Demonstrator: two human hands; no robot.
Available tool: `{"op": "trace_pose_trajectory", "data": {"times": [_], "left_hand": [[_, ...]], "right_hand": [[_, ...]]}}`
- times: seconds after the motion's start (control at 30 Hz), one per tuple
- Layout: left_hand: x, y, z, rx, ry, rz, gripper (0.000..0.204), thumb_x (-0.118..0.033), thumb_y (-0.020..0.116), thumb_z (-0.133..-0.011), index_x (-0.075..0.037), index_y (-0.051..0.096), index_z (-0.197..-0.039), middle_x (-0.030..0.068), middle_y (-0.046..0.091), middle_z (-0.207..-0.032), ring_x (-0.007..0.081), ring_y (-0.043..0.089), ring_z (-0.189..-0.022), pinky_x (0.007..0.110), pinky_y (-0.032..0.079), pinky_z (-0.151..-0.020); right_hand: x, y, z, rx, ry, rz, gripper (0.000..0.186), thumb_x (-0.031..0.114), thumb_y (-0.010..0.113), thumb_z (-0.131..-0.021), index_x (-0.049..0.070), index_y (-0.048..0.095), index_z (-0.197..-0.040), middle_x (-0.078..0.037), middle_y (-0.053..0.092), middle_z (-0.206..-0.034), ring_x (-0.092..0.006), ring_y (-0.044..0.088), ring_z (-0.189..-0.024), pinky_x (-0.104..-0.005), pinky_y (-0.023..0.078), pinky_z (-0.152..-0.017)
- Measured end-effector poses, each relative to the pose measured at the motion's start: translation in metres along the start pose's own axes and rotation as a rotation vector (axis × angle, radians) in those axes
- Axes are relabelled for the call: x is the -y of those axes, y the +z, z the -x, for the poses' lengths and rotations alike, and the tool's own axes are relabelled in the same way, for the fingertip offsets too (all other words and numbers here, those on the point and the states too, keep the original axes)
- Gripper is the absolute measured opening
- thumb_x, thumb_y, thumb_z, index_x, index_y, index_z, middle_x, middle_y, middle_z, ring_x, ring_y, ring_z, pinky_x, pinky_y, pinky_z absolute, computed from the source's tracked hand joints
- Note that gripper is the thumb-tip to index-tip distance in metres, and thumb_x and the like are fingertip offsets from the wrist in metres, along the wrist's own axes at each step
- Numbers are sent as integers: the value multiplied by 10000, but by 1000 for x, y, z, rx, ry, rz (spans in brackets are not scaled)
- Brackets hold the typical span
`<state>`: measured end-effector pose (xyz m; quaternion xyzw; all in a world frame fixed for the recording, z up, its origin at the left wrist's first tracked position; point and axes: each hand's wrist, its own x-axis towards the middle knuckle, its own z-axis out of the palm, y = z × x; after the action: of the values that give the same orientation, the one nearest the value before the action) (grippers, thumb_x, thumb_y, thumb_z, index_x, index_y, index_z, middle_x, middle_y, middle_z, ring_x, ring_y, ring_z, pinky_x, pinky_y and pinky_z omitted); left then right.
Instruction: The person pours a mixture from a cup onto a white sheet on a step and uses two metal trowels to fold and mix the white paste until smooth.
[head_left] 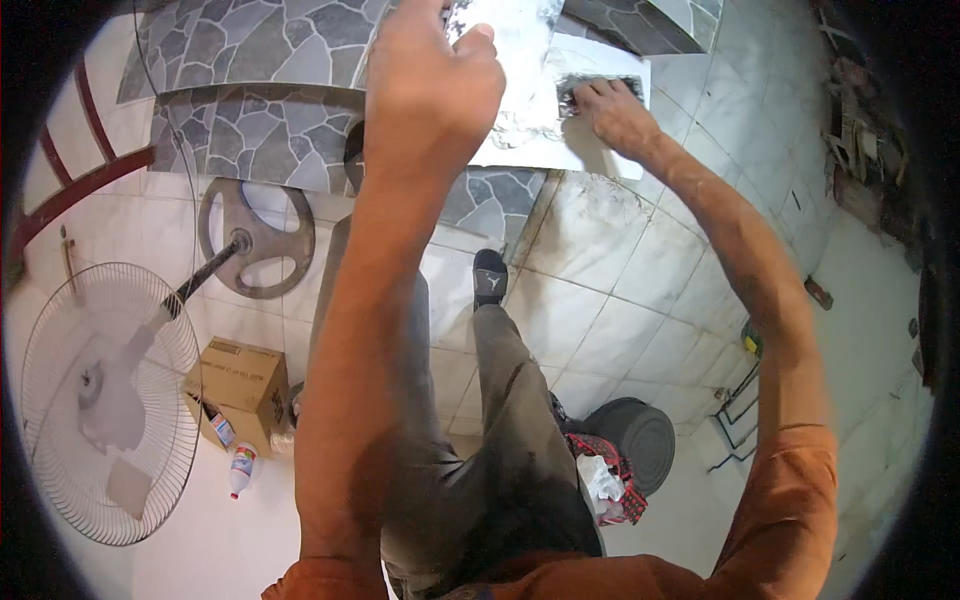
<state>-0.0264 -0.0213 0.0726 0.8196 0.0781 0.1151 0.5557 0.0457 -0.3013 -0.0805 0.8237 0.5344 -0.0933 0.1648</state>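
Note:
At the top centre, my left hand is closed on the edge of a flat piece smeared white, its thumb lying over the near face. The upper end of that piece runs out of view. Under it lies a white board, with a lumpy white paste on it close to the flat piece. My right hand reaches to the board's right part, fingers bent onto a dark, rough-looking rectangular pad. Whether the pad is a scourer or something else cannot be made out.
A surface with a grey stone pattern stretches left of the board. On the floor at left stand a fan, a cardboard box and a bottle. A dark round lidded bin sits right of my legs.

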Motion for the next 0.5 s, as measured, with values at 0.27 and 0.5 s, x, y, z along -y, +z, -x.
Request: {"op": "trace_pose_trajectory", "data": {"times": [0.27,0.5], "left_hand": [[19,-2,-3,-28,176,22,168,-9,575,-855,41,573,-1015,236,578,-960,388,572,-884,431,452,-783],[26,-7,-2,-106,482,-227,153,-5,555,-861,29,564,-1010,208,572,-944,372,566,-877,428,452,-780]], "right_hand": [[-15,-22,-16,-284,77,-27,154,130,574,-833,54,686,-907,-34,601,-1054,-217,527,-1027,-356,428,-866],[13,-20,7,-119,104,-108,285,117,558,-841,28,658,-1092,-62,580,-1132,-235,508,-1074,-365,422,-914]]}}
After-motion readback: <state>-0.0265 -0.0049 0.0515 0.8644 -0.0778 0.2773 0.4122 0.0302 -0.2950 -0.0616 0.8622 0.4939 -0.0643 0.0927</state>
